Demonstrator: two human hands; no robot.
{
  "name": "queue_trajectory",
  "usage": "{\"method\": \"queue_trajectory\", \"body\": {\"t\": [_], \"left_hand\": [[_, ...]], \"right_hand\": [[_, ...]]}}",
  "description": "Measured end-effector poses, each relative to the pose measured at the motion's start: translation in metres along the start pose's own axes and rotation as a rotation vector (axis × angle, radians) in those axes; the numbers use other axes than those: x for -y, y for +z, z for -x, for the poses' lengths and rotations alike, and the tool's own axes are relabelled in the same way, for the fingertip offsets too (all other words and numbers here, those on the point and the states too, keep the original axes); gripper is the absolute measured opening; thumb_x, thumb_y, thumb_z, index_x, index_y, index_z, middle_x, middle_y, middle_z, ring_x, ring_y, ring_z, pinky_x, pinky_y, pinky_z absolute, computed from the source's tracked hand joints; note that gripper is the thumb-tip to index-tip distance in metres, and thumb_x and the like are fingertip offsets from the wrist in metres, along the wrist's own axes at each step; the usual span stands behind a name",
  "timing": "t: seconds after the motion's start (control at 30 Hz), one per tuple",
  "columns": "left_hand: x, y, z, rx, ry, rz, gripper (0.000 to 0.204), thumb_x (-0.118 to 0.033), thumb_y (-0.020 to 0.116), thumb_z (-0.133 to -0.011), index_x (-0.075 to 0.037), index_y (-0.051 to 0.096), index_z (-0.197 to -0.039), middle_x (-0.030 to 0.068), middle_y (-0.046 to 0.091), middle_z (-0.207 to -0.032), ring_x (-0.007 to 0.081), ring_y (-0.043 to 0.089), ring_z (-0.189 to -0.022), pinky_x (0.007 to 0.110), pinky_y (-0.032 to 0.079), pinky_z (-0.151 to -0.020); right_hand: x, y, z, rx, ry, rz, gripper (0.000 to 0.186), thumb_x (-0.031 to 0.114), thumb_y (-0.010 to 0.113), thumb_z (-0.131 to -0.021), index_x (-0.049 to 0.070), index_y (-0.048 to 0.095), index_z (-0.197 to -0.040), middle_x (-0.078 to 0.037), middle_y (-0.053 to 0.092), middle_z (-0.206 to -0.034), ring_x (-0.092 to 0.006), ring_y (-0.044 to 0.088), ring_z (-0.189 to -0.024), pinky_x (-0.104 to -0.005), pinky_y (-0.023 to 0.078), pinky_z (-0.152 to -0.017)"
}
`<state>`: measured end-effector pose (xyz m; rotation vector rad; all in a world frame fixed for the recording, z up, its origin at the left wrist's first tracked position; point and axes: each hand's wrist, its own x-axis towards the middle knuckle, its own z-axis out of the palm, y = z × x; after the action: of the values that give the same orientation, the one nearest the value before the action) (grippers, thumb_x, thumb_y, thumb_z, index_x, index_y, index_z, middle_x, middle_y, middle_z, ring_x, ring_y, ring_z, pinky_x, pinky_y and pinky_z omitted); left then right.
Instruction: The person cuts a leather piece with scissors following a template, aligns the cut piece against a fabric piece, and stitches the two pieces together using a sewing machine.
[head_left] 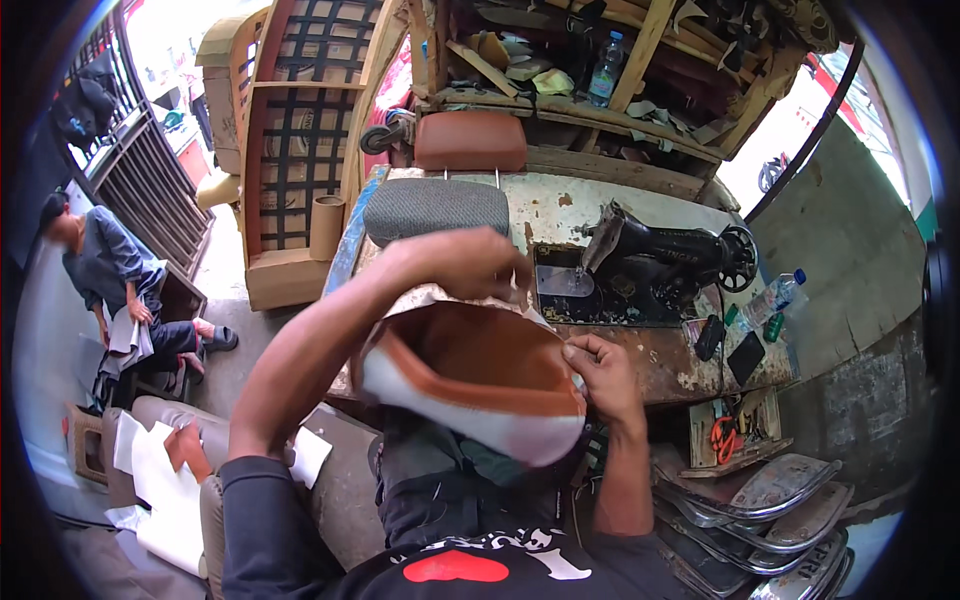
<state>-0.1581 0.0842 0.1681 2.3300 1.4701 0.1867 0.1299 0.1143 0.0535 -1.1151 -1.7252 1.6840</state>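
One brown-and-white cover (475, 397) gapes, pinched by your right hand (607, 380) — whether your left hand (482, 264) grips, I can't tell; a wooden drawer (752, 457) holds orange-handled scissors (722, 440).

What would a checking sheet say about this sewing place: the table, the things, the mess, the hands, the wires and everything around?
Surface: worn table, its paint patchy.
Things in hand: hollow brown-and-white piece, near the black sewing machine.
Clutter: grey cushion and brown headrest toward the table's far left; water bottle at its right.
Hands: right hand pinches the piece's rim in its fingers; left hand is by the far rim, grip unclear.
Cables: nothing clearly seen.
Surroundings: person seated at left; crammed wooden shelf behind.
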Motion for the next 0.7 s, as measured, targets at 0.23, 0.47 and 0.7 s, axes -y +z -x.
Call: {"method": "queue_trajectory", "body": {"t": [0.23,0.47,0.7], "left_hand": [[-0.033,0.073,-0.008,-0.473,0.023,-0.205,0.045,-0.034,0.075,-0.09,-0.015,0.066,-0.13,0.0102,0.068,-0.128,0.0337,0.057,-0.129,0.059,0.041,-0.112],[-0.047,0.122,-0.034,-0.199,0.256,-0.147,0.072,-0.068,0.059,-0.093,-0.019,0.058,-0.147,0.0101,0.054,-0.154,0.0316,0.031,-0.156,0.074,0.008,-0.123],[-0.013,0.112,-0.029,0.225,0.149,-0.028,0.081,-0.076,0.053,-0.092,-0.01,0.067,-0.136,0.0196,0.075,-0.117,0.0378,0.066,-0.123,0.06,0.02,-0.127]], "right_hand": [[-0.084,-0.015,0.011,-0.355,-0.076,0.464,0.026,0.024,0.067,-0.096,0.001,0.074,-0.106,-0.023,0.074,-0.087,-0.0332,0.074,-0.081,-0.0416,0.055,-0.073],[-0.068,-0.001,0.019,-0.364,-0.129,0.464,0.018,0.014,0.064,-0.098,-0.001,0.072,-0.104,-0.017,0.072,-0.076,-0.0237,0.072,-0.067,-0.0383,0.052,-0.063],[-0.079,-0.007,0.019,-0.358,0.048,0.393,0.02,0.021,0.066,-0.097,0.002,0.071,-0.1,-0.023,0.073,-0.086,-0.0434,0.072,-0.083,-0.0495,0.055,-0.073]]}}
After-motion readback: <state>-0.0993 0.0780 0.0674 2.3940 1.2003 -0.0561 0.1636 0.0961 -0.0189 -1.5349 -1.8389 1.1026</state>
